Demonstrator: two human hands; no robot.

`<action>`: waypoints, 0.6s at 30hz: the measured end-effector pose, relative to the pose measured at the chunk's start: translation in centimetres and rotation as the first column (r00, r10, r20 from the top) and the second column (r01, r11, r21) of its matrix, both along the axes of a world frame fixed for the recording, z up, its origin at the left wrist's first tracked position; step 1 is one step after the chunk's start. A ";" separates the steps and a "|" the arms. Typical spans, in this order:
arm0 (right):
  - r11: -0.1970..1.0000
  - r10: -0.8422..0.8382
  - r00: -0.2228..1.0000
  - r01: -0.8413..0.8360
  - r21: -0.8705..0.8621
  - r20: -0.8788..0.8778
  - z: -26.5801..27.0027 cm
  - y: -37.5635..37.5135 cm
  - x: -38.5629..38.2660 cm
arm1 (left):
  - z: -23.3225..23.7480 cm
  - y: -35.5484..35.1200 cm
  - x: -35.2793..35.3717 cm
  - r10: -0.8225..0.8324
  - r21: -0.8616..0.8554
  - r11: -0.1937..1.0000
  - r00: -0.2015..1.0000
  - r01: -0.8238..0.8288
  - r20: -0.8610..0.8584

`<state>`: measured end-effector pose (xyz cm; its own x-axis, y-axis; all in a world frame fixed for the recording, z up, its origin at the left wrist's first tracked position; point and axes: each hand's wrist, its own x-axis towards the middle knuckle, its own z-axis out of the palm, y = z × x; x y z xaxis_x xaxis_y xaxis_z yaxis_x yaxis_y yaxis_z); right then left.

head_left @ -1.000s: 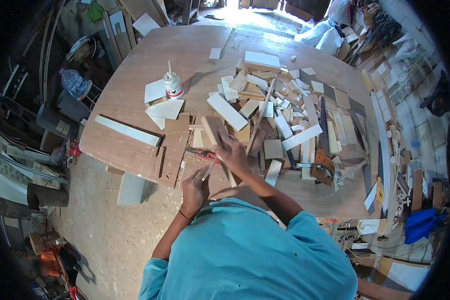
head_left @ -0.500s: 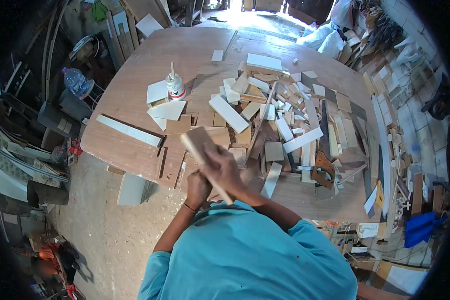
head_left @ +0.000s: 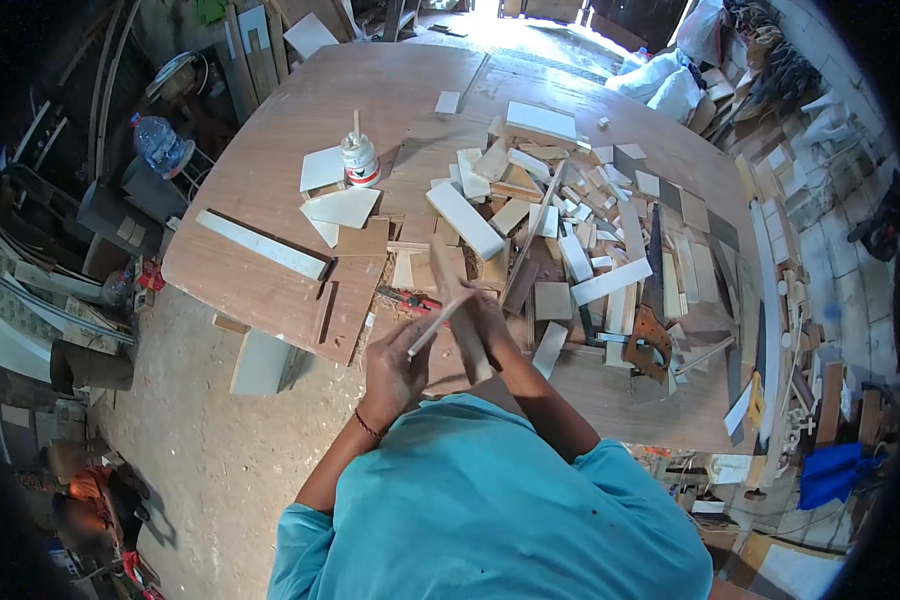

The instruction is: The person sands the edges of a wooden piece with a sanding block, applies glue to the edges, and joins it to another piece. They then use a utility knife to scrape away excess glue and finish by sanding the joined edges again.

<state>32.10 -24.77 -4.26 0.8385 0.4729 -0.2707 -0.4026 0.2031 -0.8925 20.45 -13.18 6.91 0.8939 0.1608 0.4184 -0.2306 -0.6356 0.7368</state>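
A long wooden board [head_left: 456, 305] is held tilted in front of the teal shirt, with my right hand [head_left: 487, 318] closed round its right side. My left hand [head_left: 397, 368] is closed on a thin wooden stick [head_left: 438, 322], which slants across the board. Red pliers or a similar red tool [head_left: 408, 299] lie on the table just beyond my hands. Right of my hands, a heap of wood offcuts [head_left: 553, 300] covers the tabletop, and a handsaw with a brown handle [head_left: 648, 343] rests among them.
A white glue jar [head_left: 360, 161] with a stick in it stands on the wooden table [head_left: 270, 190] beside white-faced pieces. A white strip [head_left: 260, 244] lies at the left. White panels [head_left: 260, 362] stand below the table's edge. Another person [head_left: 100, 500] is at lower left.
The board has turned more upright and moved right. My hands have moved apart, the thin stick now shows in my left hand, and the red tool has come into sight.
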 end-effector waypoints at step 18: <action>0.993 0.043 0.980 -0.020 -0.118 0.195 6.9 0.2 1.5 | -4.5 1.8 1.7 -0.155 -0.838 0.495 0.925 -0.230 -0.346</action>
